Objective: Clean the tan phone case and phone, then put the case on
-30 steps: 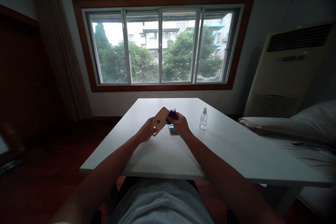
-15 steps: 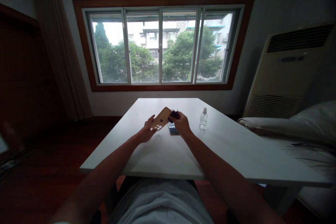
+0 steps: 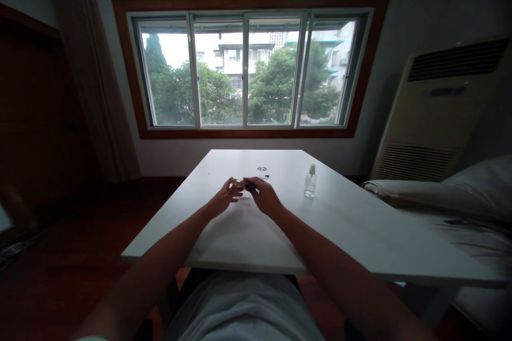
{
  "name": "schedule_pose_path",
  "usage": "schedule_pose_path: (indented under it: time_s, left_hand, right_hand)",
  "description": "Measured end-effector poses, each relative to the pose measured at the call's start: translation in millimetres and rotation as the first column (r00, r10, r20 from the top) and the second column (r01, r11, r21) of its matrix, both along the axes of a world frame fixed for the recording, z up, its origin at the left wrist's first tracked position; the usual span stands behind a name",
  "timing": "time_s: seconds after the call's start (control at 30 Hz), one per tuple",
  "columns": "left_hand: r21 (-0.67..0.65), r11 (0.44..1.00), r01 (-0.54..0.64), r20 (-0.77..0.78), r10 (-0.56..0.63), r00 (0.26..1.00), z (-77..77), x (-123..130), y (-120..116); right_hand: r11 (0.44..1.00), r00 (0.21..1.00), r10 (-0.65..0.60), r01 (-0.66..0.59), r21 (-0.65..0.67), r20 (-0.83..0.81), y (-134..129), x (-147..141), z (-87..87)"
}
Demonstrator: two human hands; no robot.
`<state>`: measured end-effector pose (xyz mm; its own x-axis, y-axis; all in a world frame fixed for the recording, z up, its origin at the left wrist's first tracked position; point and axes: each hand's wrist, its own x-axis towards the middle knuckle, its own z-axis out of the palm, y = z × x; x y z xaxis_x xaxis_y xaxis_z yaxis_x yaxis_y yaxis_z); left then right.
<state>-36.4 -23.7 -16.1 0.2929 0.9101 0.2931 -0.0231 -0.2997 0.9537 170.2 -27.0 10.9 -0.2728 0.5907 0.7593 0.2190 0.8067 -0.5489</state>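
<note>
My left hand point(image 3: 222, 200) is closed on one end of a tan phone case point(image 3: 238, 183), tilted so that only a thin edge shows. Some of its lower fingers are spread beneath the case. My right hand point(image 3: 265, 197) pinches a dark purple cloth point(image 3: 249, 186), pressed against the case's right end. Both hands are above the middle of the white table point(image 3: 248, 240). Just beyond them lie two small flat round pieces with dark markings, one farther back point(image 3: 262, 169) and one nearer point(image 3: 264, 176); I cannot make out what they are.
A clear spray bottle point(image 3: 309, 184) stands upright on the table to the right of my hands. Beyond the table's right side is a covered seat or bed point(image 3: 432, 192), with a tall air conditioner point(image 3: 428, 112) behind it. A window point(image 3: 246, 69) is ahead.
The phone case has tipped from showing its back to nearly edge-on. My right hand with the cloth has moved left and slightly down. The dark flat object under the hands is no longer visible.
</note>
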Motion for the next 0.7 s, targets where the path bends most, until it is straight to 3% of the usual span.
schedule_pose_path:
  time_s: [0.07,0.13,0.33,0.4,0.5,0.63,0.7]
  left_hand:
    - [-0.052,0.999,0.003,0.079,0.002,0.997,1.9,1.1,-4.2]
    - [-0.089,0.996,-0.019,0.146,0.032,0.989,2.7,0.4,-6.0]
    - [-0.098,0.987,-0.128,0.079,0.136,0.988,-2.1,-5.0,3.7]
    - [-0.091,0.991,-0.095,0.045,0.1,0.994,-3.9,-5.5,6.2]
    - [-0.047,0.995,-0.089,-0.04,0.087,0.995,-4.9,-5.9,6.9]
    - [0.039,0.987,-0.156,-0.162,0.16,0.974,-5.1,-9.4,6.5]
    - [0.086,0.979,-0.182,-0.216,0.197,0.956,-5.4,-11.5,6.5]
  right_hand:
    - [0.984,0.969,0.162,-0.174,0.05,0.184,-10.9,-6.9,-0.4]
    - [0.969,0.929,0.228,-0.245,0.021,0.291,-16.5,-10.2,-2.1]
    - [0.971,0.916,0.231,-0.197,-0.134,0.328,-10.9,-15.4,-13.7]
    - [0.98,0.953,0.156,-0.116,-0.164,0.258,-5.7,-16.1,-15.2]
    - [0.978,0.989,-0.079,0.101,-0.182,0.121,4.5,-10.8,-12.5]
    - [0.899,0.924,-0.382,0.369,-0.237,-0.012,20.7,9.8,-4.7]
    - [0.855,0.884,-0.465,0.433,-0.285,-0.05,28.1,21.4,-2.2]
